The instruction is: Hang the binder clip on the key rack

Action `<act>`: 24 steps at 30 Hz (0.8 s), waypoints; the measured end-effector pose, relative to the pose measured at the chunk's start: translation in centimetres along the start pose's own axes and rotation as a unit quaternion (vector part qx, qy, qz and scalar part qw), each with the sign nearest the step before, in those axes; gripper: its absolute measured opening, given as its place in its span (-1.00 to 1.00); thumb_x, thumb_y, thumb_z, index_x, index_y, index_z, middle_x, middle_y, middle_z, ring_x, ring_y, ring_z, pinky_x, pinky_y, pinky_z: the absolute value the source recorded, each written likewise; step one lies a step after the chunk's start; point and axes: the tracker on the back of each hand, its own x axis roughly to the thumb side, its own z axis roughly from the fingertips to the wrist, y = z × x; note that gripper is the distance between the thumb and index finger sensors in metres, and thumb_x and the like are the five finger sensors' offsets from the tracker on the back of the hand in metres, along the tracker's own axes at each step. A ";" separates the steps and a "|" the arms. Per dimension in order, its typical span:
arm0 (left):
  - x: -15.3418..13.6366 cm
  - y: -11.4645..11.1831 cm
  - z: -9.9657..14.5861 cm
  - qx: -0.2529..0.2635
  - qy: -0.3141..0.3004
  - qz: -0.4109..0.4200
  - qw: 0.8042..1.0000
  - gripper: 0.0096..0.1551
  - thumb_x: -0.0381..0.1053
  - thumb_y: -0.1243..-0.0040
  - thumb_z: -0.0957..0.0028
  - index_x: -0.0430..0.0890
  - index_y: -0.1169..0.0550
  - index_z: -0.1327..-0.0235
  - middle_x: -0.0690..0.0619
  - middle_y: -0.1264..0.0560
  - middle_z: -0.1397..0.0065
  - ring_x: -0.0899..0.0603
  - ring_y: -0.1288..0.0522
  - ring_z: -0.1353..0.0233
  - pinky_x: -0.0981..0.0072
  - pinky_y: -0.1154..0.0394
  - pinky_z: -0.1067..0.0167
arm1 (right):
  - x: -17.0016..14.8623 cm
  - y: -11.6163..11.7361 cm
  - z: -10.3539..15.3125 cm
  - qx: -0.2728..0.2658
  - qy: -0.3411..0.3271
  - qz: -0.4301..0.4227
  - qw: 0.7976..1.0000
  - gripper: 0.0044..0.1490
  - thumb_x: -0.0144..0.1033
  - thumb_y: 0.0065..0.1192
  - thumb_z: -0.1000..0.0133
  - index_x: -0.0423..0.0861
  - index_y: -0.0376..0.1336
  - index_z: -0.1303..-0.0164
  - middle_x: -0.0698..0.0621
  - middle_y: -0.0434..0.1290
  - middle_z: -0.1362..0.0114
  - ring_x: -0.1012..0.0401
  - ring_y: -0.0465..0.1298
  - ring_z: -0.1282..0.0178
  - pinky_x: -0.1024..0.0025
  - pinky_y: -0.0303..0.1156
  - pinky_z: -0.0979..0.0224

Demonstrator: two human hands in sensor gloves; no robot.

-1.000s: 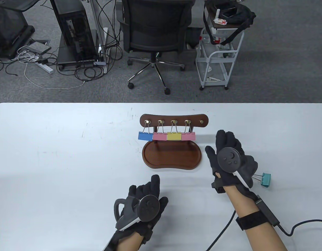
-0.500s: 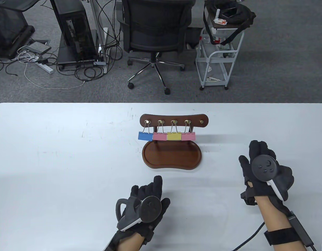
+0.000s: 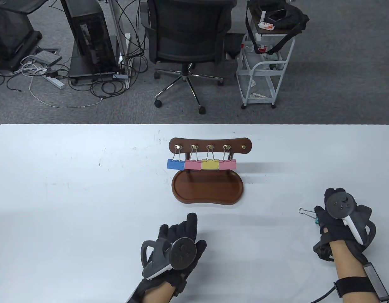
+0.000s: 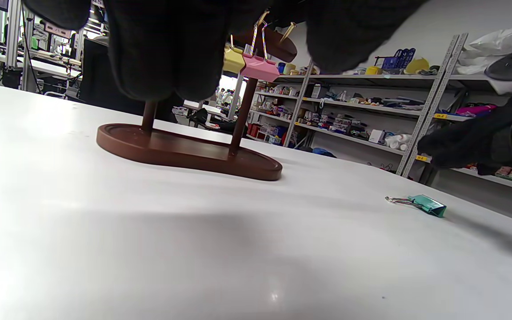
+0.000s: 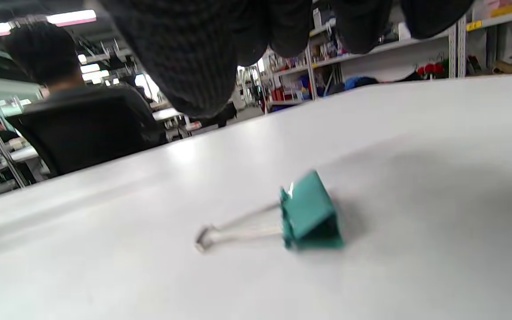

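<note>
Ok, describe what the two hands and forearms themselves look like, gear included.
Both hands wear black knit gloves. The left hand carries a dark grey round-faced tracker with a ring loop and a white handle. The right hand has a similar tracker with small buttons and a white handle. The forearms are bare; the right wrist has a black strap, a slim black box and a black cable.

The left hand [image 3: 178,243] lies low at the near middle of the table, palm down, its gloved fingers [image 3: 190,222] stretched forward and loosely together, holding nothing. The right hand [image 3: 342,217] sits far out to the right, palm down and raised a little above the tabletop, its fingers [image 5: 185,58] curled downward with the tips free of any grip.
</note>
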 end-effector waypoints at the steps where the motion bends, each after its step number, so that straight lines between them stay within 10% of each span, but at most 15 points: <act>1: 0.0 0.0 0.0 0.000 0.001 0.000 1.000 0.01 0.14 -0.21 -0.24 -0.39 -0.14 -0.72 -0.39 -0.45 -0.55 -0.57 -0.47 -0.44 -0.65 -0.14 -0.39 | -0.2 0.6 -0.3 0.015 0.001 0.007 1.000 -0.04 -0.23 0.40 -0.20 -0.14 0.04 -0.77 -0.20 -0.02 -0.86 -0.38 0.05 -0.71 -0.43 0.06 -0.55; 24: -0.1 0.0 0.0 -0.004 0.004 0.005 1.000 0.01 0.14 -0.22 -0.23 -0.39 -0.14 -0.72 -0.39 -0.45 -0.55 -0.57 -0.47 -0.44 -0.65 -0.15 -0.39 | -0.7 4.9 -1.4 0.102 0.008 0.076 0.992 -0.09 -0.35 0.36 -0.20 -0.16 0.04 -0.75 -0.20 0.07 -0.81 -0.32 0.05 -0.73 -0.42 0.04 -0.58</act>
